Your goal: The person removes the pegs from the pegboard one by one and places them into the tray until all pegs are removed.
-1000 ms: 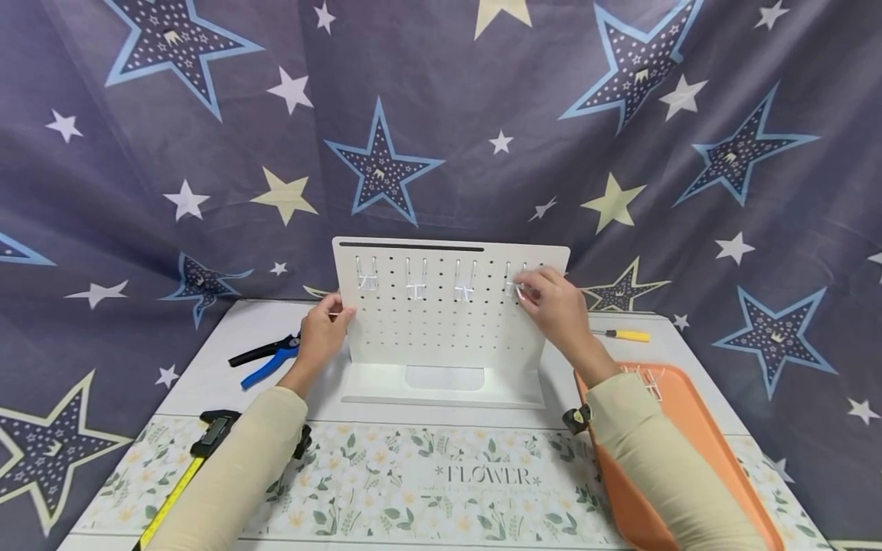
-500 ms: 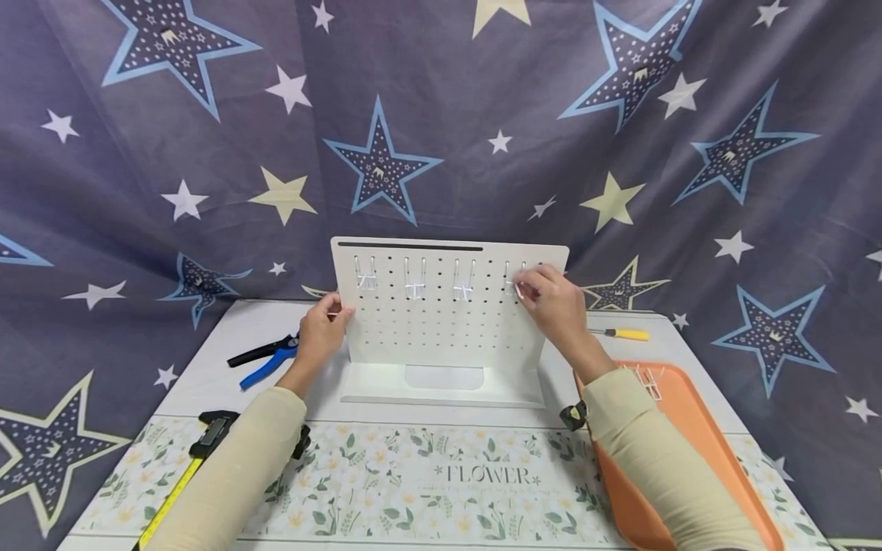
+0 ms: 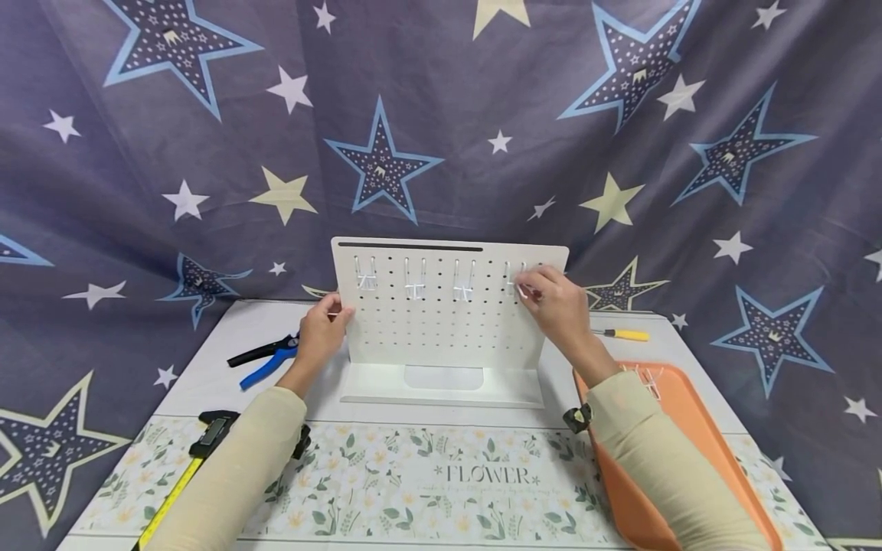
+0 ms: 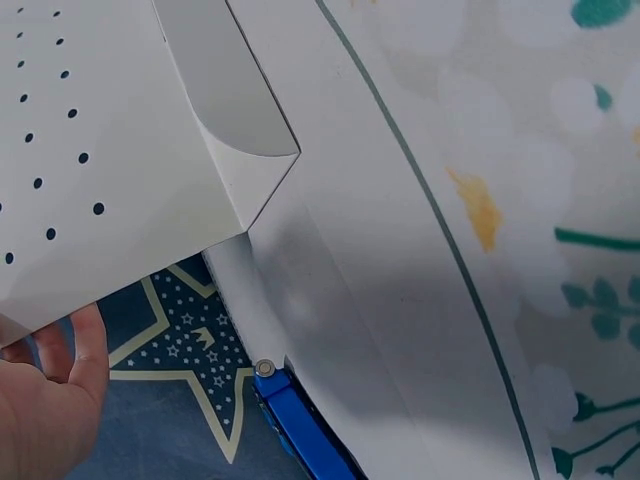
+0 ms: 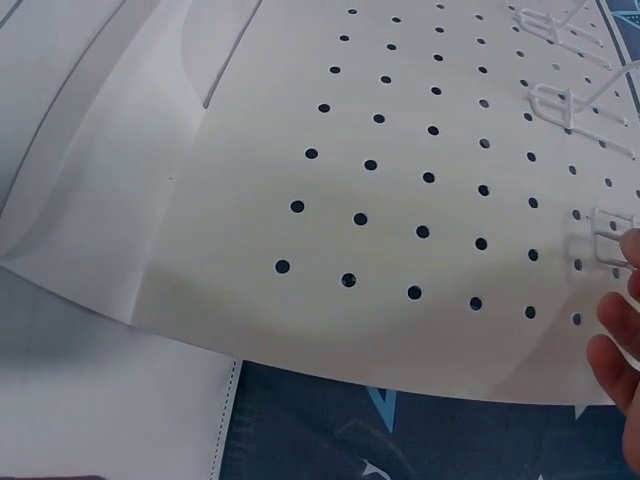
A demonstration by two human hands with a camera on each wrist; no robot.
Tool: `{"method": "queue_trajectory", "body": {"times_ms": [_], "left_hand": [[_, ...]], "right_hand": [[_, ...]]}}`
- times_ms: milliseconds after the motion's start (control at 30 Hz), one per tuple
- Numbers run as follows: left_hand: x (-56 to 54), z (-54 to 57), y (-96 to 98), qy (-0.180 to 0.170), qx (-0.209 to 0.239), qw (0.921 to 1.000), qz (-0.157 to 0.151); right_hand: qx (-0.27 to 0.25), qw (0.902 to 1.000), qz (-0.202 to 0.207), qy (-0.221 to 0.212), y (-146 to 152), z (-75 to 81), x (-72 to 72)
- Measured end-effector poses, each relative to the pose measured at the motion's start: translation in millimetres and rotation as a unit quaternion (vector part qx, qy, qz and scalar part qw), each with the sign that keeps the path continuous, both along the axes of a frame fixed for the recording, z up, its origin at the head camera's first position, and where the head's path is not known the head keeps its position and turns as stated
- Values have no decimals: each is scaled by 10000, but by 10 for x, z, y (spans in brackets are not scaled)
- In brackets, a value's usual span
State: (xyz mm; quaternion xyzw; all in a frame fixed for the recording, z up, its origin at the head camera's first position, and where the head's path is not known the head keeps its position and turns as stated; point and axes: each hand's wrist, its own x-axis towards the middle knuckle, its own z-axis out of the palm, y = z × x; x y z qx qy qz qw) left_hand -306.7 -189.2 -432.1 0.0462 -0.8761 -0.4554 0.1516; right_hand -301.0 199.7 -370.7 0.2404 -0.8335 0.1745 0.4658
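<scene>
A white pegboard stands upright on its base at the middle of the table. Several clear hooks hang in its top row, such as one at the left. My left hand grips the board's left edge, thumb in front. My right hand is at the top right of the board and pinches the rightmost clear hook, which sits against the holes. The fingertips show at the right wrist view's edge.
An orange tray with clear hooks lies at the right. Blue-handled pliers and a caliper with yellow tape lie left. A yellow-handled screwdriver lies behind the right hand. A floral mat covers the front.
</scene>
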Motion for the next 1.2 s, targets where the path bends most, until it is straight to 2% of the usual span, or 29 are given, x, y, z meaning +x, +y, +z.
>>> {"method": "queue_trajectory", "body": {"times_ms": [300,600,867,1033,1200], "left_hand": [[-7,-26,0,-14,-35,10000,12],[-4,-27,-6,15,23,10000,-9],[-8,-7,0,-46,24,10000,-47],[-17,0,-6,-42,-30,10000,-27],[-30,-5,-6,-31,-59,10000,-5]], "right_hand": [[-158,9993,114,-334,157,28,157],[-360,9954,-246,-854,501,-23,280],[-204,9890,-700,-1289,958,-100,348],[-70,9820,-999,-1601,1260,-89,419],[-116,9679,-1320,-2136,1564,-114,482]]}}
